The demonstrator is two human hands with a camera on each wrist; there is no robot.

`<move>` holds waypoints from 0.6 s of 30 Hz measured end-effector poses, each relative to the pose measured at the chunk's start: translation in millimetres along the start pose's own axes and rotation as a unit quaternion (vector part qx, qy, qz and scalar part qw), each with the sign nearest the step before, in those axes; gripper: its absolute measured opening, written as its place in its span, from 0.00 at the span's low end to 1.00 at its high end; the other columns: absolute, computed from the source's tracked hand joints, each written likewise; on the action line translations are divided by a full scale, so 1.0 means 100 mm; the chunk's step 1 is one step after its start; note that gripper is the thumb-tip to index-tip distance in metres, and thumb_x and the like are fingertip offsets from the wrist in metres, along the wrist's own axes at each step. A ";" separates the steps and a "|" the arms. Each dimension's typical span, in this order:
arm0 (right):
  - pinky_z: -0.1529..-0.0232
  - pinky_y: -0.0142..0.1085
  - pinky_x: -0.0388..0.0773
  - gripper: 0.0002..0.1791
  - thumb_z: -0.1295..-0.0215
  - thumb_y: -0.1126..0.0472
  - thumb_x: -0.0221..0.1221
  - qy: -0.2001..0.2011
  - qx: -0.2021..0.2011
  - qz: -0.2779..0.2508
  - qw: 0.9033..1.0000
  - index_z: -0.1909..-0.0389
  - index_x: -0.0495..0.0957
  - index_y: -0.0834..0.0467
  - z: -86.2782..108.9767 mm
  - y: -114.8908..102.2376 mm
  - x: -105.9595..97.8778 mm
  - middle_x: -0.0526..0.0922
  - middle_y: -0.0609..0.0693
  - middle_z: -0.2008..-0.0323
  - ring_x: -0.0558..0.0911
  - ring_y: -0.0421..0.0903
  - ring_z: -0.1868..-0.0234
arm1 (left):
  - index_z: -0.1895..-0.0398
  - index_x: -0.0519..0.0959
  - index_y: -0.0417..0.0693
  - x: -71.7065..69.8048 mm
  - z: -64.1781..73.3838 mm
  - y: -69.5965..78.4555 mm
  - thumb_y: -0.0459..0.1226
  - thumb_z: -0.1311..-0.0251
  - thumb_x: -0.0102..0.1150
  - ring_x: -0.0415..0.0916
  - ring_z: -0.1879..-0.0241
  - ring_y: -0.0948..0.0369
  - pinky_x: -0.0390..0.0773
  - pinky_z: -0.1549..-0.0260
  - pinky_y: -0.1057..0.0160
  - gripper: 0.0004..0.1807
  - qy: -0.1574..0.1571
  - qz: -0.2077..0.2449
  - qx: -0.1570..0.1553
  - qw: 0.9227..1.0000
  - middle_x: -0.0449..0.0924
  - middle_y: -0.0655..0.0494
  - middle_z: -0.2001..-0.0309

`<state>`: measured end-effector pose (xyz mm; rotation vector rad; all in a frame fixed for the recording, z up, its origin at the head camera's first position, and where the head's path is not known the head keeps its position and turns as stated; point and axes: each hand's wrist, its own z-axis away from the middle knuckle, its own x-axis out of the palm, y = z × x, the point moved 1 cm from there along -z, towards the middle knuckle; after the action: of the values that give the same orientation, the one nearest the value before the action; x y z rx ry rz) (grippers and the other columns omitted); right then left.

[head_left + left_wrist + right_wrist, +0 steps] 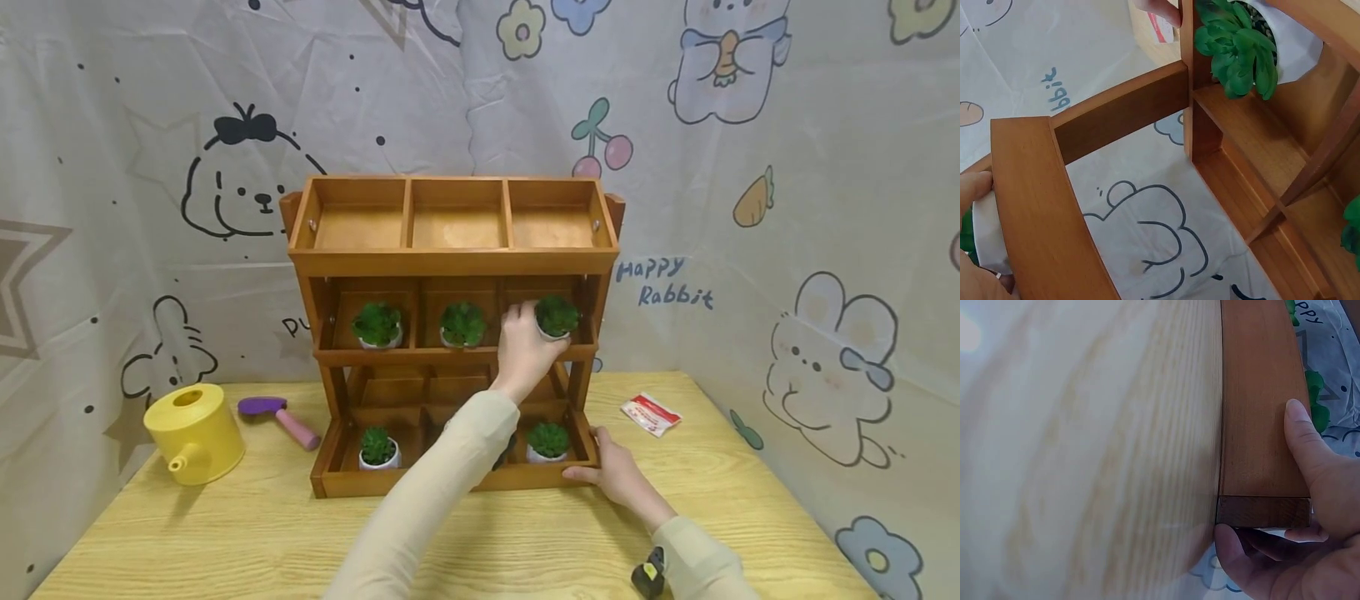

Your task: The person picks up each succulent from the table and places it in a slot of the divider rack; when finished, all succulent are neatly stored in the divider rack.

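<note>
My left hand [521,350] grips a small potted succulent [557,317] by its white pot, at the right compartment of the middle tier of a brown wooden shelf rack [453,264]. In the left wrist view the white pot [990,234] shows partly behind a wooden board, fingers around it. My right hand [618,471] holds the rack's lower right front corner; in the right wrist view its thumb [1300,425] lies over the front board [1263,406], fingers around the end. Potted succulents stand in the left [377,325] and centre [462,325] compartments of the middle tier.
Two more potted succulents sit in the bottom tier, left [378,450] and right [547,442]; my left forearm hides its centre. On the wooden table [262,533] are a yellow watering can [198,437], a purple-and-pink hand trowel [281,417] and a red-and-white packet [651,414].
</note>
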<state>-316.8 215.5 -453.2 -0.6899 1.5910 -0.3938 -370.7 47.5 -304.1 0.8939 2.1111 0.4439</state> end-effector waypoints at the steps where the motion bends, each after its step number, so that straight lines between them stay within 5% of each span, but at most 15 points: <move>1: 0.50 0.51 0.76 0.46 0.51 0.47 0.71 0.000 0.000 -0.001 1.000 0.39 0.62 0.70 0.00 0.00 0.00 0.79 0.67 0.51 0.80 0.60 0.50 | 0.47 0.74 0.41 0.00 0.00 0.01 0.43 0.56 0.76 0.75 0.53 0.49 0.79 0.54 0.56 0.33 -0.002 -0.006 -0.002 1.000 0.77 0.44 0.53; 18: 0.50 0.52 0.76 0.47 0.52 0.46 0.71 -0.003 0.002 0.003 1.000 0.39 0.62 0.70 0.02 -0.03 -0.01 0.79 0.67 0.50 0.79 0.62 0.49 | 0.43 0.71 0.40 0.02 -0.02 0.08 0.49 0.53 0.73 0.75 0.50 0.49 0.81 0.59 0.54 0.37 -0.037 -0.065 -0.062 0.995 0.75 0.44 0.49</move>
<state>-314.6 214.5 -450.7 -0.6826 1.5856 -0.3887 -369.2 54.8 -299.4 0.6873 2.0362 0.4631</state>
